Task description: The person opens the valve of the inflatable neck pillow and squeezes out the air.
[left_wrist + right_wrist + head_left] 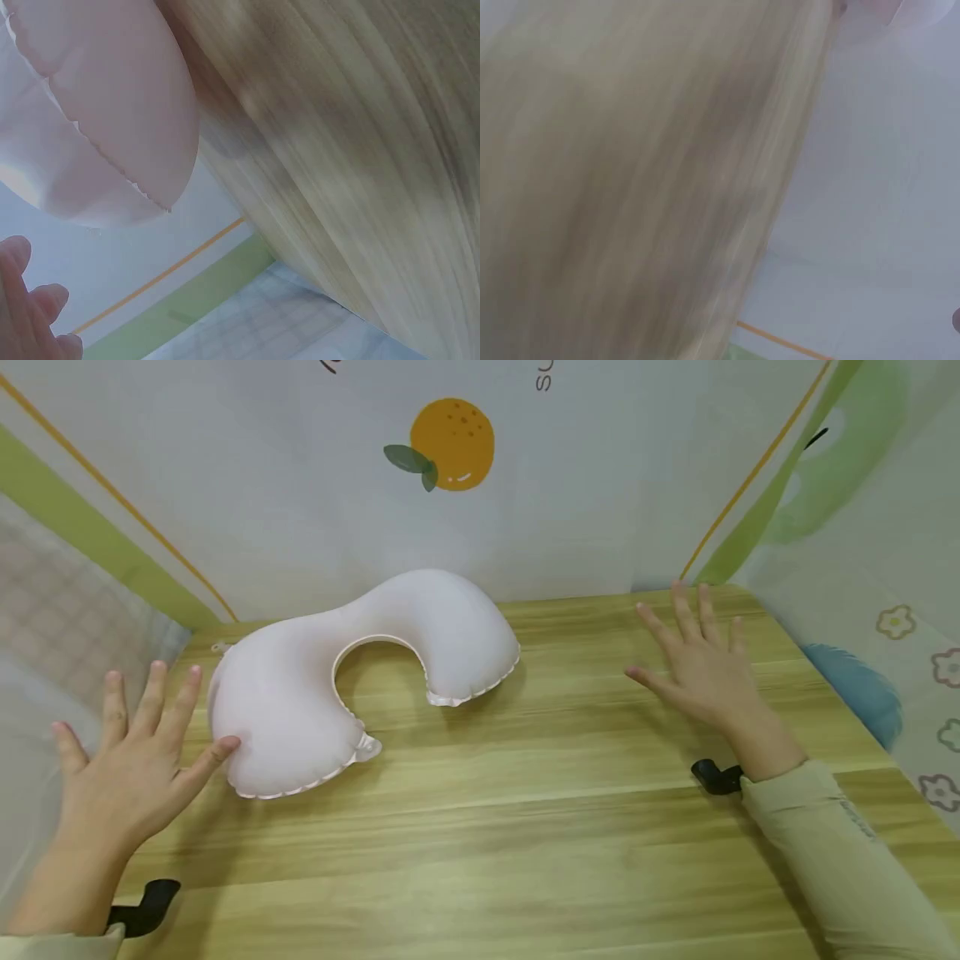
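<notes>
A pale pink, puffed-up inflatable neck pillow [285, 702] lies on the wooden table [480, 860], its U opening turned toward the front right. Along its edge runs a crimped seam, with a small tab at the inner end of the left lobe. My left hand [127, 777] is spread wide beside that lobe, the thumb tip overlapping it in the head view. In the left wrist view the pillow [112, 112] looms close by a few fingertips [49, 300]. Far to the right, my right hand [705, 677] is spread over the table, holding nothing.
Behind the table hangs a white cloth with a printed orange [453, 443] and green borders. A blue patch [855, 693] shows beyond the right table edge. Black wrist-camera mounts [150, 906] stick out by both wrists.
</notes>
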A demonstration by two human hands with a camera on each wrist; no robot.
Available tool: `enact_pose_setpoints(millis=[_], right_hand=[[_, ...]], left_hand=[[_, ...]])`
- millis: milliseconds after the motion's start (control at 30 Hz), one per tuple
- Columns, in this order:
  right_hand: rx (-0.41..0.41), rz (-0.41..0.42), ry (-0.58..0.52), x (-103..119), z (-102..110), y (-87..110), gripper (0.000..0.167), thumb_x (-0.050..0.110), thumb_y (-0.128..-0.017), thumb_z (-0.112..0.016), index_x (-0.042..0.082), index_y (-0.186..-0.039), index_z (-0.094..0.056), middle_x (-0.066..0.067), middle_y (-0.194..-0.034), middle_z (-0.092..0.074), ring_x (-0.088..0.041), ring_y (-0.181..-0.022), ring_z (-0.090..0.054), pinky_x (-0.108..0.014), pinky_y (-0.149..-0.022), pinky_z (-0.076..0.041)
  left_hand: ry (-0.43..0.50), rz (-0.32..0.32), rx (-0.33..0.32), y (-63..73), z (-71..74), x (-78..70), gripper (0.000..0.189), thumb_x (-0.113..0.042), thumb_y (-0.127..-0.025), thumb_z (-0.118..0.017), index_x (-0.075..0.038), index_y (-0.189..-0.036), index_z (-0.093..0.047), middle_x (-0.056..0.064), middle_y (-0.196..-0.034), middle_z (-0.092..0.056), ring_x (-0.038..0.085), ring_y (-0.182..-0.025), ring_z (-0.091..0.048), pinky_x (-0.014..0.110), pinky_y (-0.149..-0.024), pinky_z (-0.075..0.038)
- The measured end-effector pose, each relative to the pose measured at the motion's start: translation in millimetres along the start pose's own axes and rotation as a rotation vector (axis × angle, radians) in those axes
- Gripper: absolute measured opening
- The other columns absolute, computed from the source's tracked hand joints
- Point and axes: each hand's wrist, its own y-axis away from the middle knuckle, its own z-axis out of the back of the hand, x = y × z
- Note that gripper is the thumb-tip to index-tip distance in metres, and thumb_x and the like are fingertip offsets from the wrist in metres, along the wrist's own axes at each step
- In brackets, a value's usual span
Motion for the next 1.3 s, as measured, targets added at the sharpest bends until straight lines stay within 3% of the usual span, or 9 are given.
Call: enact_pose_setpoints(millis=[433,900,1300], right_hand=[[-0.009,0.028,-0.053,15.9,-4.1,-14.2,0.082,0.068,-0.096,-0.042,0.036,-0.16,-0.002,-0.002,-0.165,0.021,-0.03,-0.15,0.027,-0.084,-0.106,-0.01],[0.031,0.052,-0.099,35.2,-9.2,-34.1,0.082,0.064,-0.097,-0.045,0.038,-0.159,0.003,0.0,-0.164,0.024,-0.038,-0.152,0.019,-0.079,-0.112,-0.009],[0.001,0.118,-0.15,59.2,-14.6,-53.2,0.082,0.07,-0.096,-0.038,0.035,-0.16,-0.001,0.0,-0.165,0.021,-0.035,-0.153,0.017,-0.077,-0.112,-0.012]], left_hand=[[0.031,0.028,0.025,-1.2,-2.8,9.2,0.087,-0.064,-0.099,-0.038,-0.029,-0.158,0.014,-0.001,-0.161,0.029,0.033,-0.143,0.038,0.084,-0.098,0.017],[0.084,0.045,0.03,-6.7,-5.9,15.4,0.087,-0.062,-0.1,-0.038,-0.024,-0.159,0.013,0.001,-0.162,0.028,0.034,-0.143,0.037,0.082,-0.101,0.017],[0.155,0.039,0.008,-17.1,-13.2,27.0,0.086,-0.057,-0.101,-0.039,-0.019,-0.159,0.012,0.003,-0.163,0.026,0.035,-0.144,0.036,0.083,-0.101,0.015]])
